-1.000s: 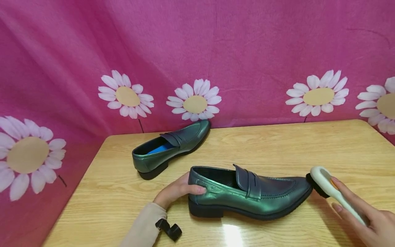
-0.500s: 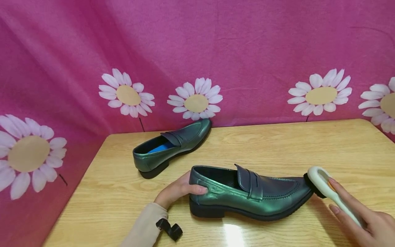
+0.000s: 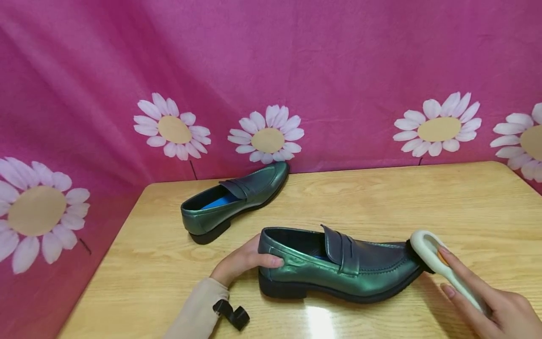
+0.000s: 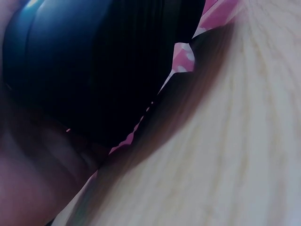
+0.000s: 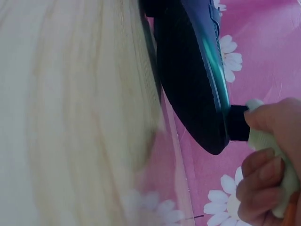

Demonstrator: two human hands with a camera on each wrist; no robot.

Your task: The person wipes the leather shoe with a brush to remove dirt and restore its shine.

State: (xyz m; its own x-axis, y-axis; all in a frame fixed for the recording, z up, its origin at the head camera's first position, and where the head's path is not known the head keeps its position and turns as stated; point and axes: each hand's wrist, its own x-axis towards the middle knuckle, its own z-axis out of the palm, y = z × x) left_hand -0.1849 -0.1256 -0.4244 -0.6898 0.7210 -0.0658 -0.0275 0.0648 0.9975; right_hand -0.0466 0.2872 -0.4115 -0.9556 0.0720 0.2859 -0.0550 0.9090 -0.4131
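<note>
A dark green leather loafer (image 3: 377, 275) is gripped at its heel by my left hand (image 3: 237, 263), the thumb along its near side and the other fingers hidden behind. Its toe points right. The right wrist view shows the black sole (image 5: 186, 80), with the toe lifted off the table. My right hand (image 3: 497, 299) holds a white-handled brush (image 3: 429, 249) with an orange patch, fingers wrapped round the handle. The brush's black bristles (image 5: 239, 123) touch the tip of the toe. In the left wrist view the dark heel end (image 4: 94, 61) fills the upper left.
A matching loafer (image 3: 235, 200) with a blue insole stands farther back on the wooden table (image 3: 148, 263), its toe near the back edge. Behind the table hangs a pink cloth (image 3: 338, 70) with white daisies. A black strap (image 3: 232, 314) sticks out from the left sleeve.
The brush in my right hand has moved left, from the front of the toe onto its tip. My left hand and the loafer in it have stayed nearly still.
</note>
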